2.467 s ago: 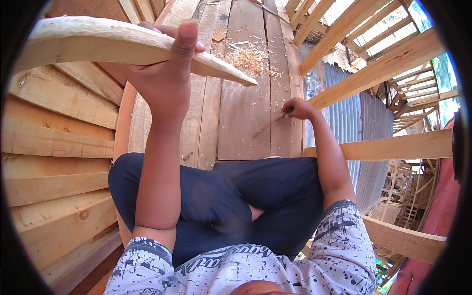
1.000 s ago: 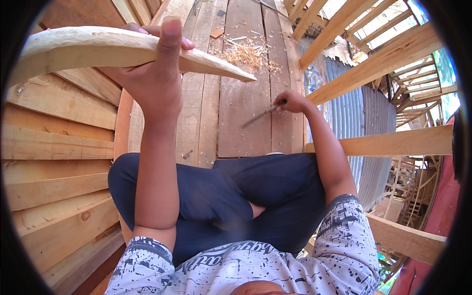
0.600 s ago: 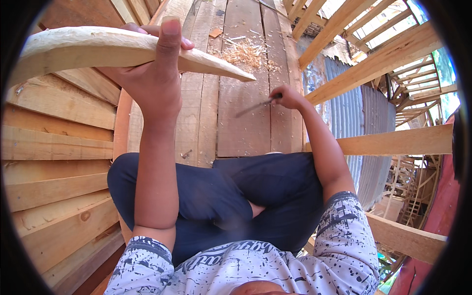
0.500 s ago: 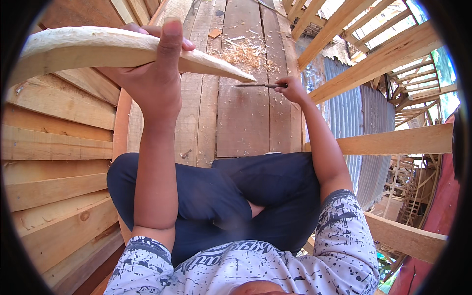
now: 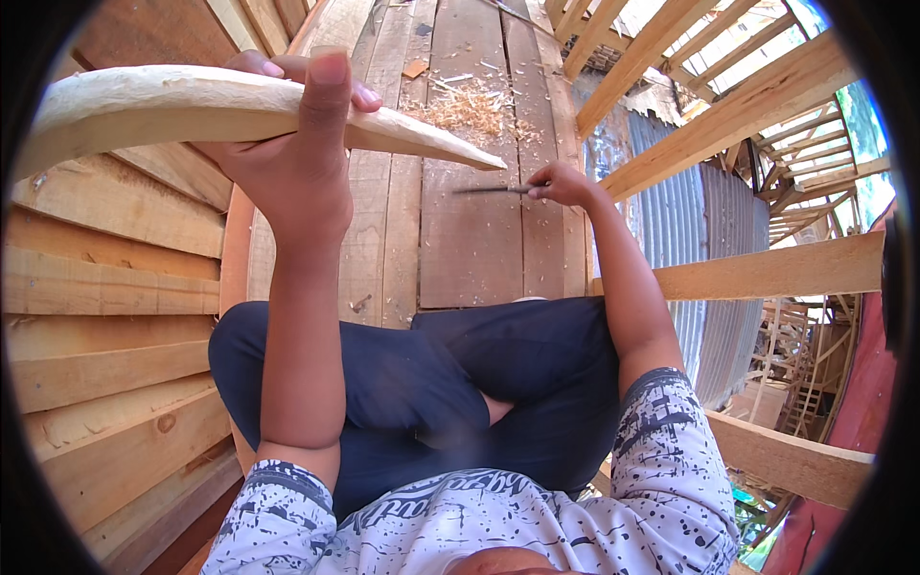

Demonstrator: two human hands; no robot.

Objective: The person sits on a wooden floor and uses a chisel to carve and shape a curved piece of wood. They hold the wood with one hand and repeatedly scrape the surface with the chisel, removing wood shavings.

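Note:
A long, curved piece of pale carved wood (image 5: 192, 96) runs from the far left edge toward the middle, tapering to a narrow tip. My left hand (image 5: 297, 144) is closed around it, thumb on the near side and fingers behind. Just beyond and below the tip, my right hand (image 5: 561, 184) grips a knife (image 5: 489, 189) by its handle. The thin dark blade points left, apart from the wood. Part of the handle is hidden in my fingers.
Wood shavings (image 5: 474, 107) lie scattered on the plank floor (image 5: 470, 249) ahead. A slatted plank wall (image 5: 115, 287) stands on the left. Wooden beams (image 5: 757, 268) and corrugated metal sheets (image 5: 671, 230) line the right. My crossed legs (image 5: 431, 374) are close in front.
My right hand with the knife has moved slightly nearer and left, away from the wood's tip. The carved wood in my left hand has dipped a little.

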